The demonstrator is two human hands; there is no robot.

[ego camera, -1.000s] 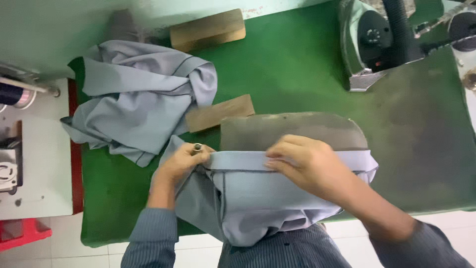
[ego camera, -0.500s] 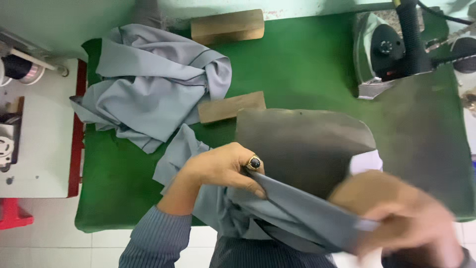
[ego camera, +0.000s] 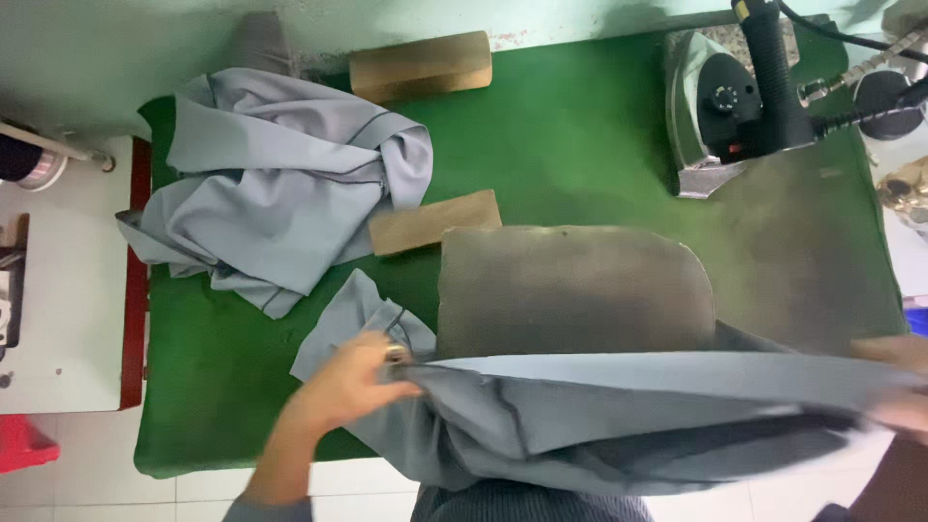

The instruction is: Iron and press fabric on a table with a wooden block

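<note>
Both hands gripping grey garment (ego camera: 628, 416): left hand (ego camera: 353, 382) lower centre, right hand (ego camera: 894, 387) at right edge, blurred. Stretched taut, not yet laid on pressing pad (ego camera: 575, 290); iron (ego camera: 720, 106) parked upper right.

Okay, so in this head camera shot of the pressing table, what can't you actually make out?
- Right hand: head view, blurred and cut off by the right edge; its grip on the grey garment is unclear.
- Left hand: motion-blurred, fingers indistinct.
- Iron: its soleplate is hidden by its own body.
- Near edge of the grey pressing pad: covered by the stretched garment.
- Pile of grey fabric: folds hide which pieces it holds.
</note>
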